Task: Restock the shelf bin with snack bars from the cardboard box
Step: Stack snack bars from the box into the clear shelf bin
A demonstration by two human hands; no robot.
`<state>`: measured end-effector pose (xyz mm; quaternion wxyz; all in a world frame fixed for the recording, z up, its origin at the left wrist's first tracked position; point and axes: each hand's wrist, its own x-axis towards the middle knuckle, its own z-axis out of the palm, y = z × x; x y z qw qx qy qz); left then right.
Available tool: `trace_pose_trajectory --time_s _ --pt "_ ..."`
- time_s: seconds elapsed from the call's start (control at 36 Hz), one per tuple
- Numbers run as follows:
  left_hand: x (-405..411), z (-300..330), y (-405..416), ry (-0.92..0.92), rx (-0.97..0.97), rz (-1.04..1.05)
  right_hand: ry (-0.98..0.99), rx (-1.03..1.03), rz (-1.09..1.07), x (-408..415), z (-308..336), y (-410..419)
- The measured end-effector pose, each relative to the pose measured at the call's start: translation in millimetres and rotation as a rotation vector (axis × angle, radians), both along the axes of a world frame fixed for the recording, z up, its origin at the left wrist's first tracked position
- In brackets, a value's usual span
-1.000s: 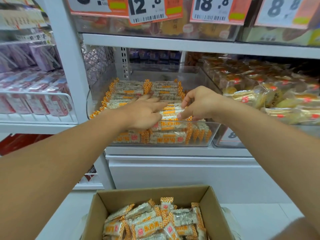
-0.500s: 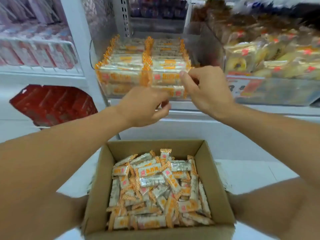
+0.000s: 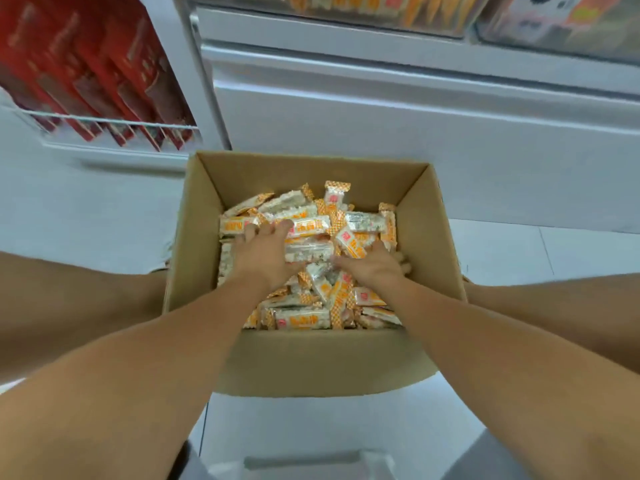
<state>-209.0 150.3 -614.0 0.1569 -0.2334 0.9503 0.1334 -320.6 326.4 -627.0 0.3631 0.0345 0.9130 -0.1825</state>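
Both hands are down inside the cardboard box (image 3: 313, 362). The snack bars (image 3: 304, 315) lie in a loose heap all through it, under the fingers and all around them.

The left hand (image 3: 265, 252) lies flat on top of the heap. Its fingers (image 3: 282, 226) are spread and mostly straight, and they press on a few bars. It does not seem to hold any bar yet. The right hand (image 3: 375, 266) is just beside it. Its fingers (image 3: 403, 263) bend down into the pile on the far side, so I cannot tell if they have a bar or not.

Each bar looks small and light. The wrappers are shiny, so they are probably slippery and will slide over each other. The bar inside looks puffy and crumbly, so a hard squeeze could break it. The crinkly orange ends are thin and would bend.

I think the best way is to hold a bar across its middle, or scoop a few at once from below with both hands.

The shelf bin (image 3: 377, 10) is far above the fingers, at the top edge, and it has bars in it.
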Motion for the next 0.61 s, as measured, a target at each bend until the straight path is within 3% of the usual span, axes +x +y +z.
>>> trace_pose_trajectory --time_s 0.06,0.14,0.22,0.33,0.42,0.56,0.61 --pt "-10 -1 9 -0.023 -0.082 -0.031 0.041 0.062 0.11 -1 -1 -10" --pt "-19 -1 21 -0.046 -0.133 -0.103 0.126 -0.013 0.204 -1 5 -19" --pt "-21 -4 34 -0.07 -0.075 -0.178 0.132 -0.128 0.168 5 7 -25" --pt "-20 -12 44 0.041 0.058 -0.09 0.07 -0.317 -0.058 12 7 -28" --pt "-17 -11 47 0.081 0.335 0.092 -0.033 -0.469 -0.249 15 27 -25" --pt "-25 20 32 0.135 1.124 0.793 -0.275 -0.737 -0.525 6 58 -6" --pt "-30 45 30 0.154 1.271 0.805 -0.349 -0.842 -0.501 3 79 -1"
